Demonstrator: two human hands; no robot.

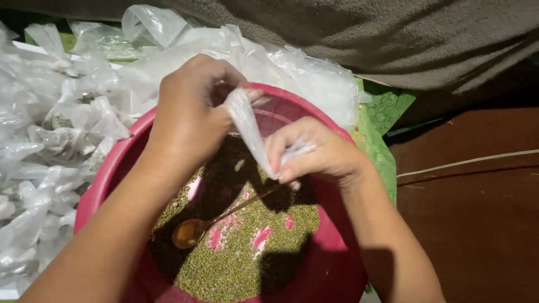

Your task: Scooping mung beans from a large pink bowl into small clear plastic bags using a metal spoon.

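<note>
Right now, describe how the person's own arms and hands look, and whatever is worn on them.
Both forearms are bare up to the frame edge, with no sleeves in view. The left hand and right hand wear no gloves, and no rings, watch or bracelets show. The fingers are bare too, with short, unpainted nails.

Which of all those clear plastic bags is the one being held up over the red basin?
The small clear bag stretched between the left hand and right hand above the red basin. The other bags lie heaped left of it.
</note>
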